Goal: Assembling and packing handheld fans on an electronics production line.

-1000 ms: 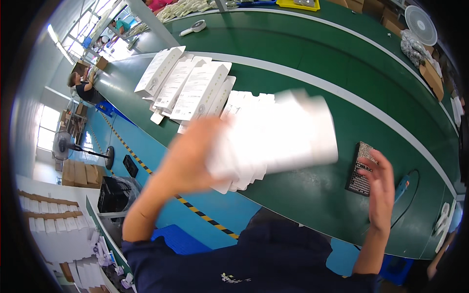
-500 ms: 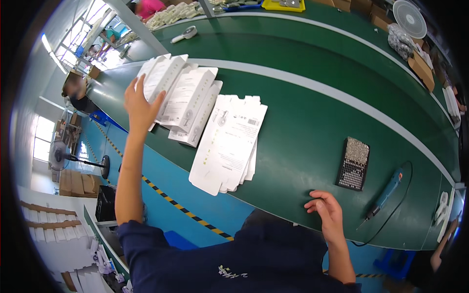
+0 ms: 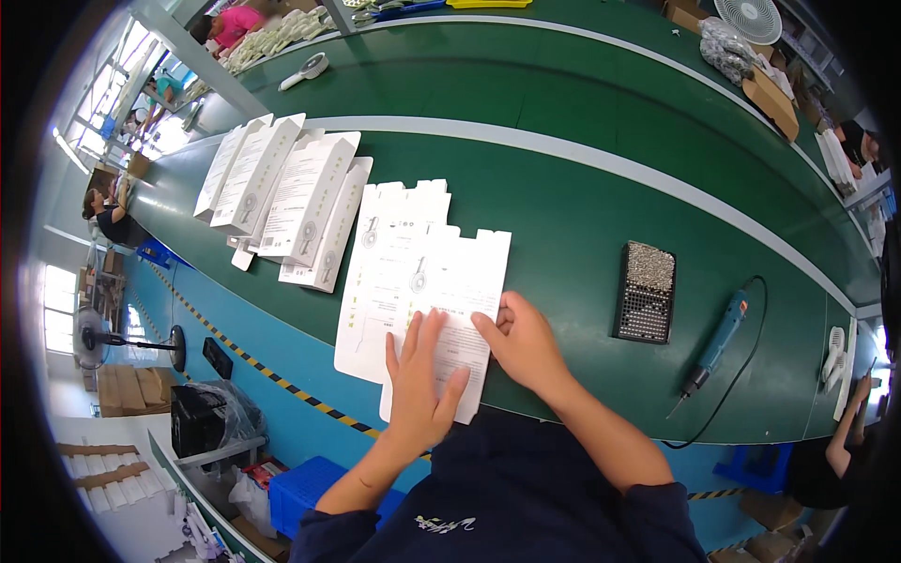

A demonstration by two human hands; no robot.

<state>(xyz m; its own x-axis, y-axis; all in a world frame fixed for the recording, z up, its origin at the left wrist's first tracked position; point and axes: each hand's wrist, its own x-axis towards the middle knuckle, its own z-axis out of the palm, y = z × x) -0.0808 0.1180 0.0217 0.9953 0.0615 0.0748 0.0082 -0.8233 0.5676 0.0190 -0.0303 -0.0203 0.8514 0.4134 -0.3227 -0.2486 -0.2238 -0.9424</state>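
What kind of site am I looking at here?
Most likely a factory packing or assembly line: a long green conveyor belt, stacks of flat unfolded white cartons, an electric screwdriver beside a screw tray, and other workers along the line.

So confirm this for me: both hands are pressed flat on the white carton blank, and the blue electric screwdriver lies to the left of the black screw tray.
Not quite. In the head view the blue electric screwdriver lies to the right of the black screw tray, not left. The left hand and right hand do rest on the white carton blank.
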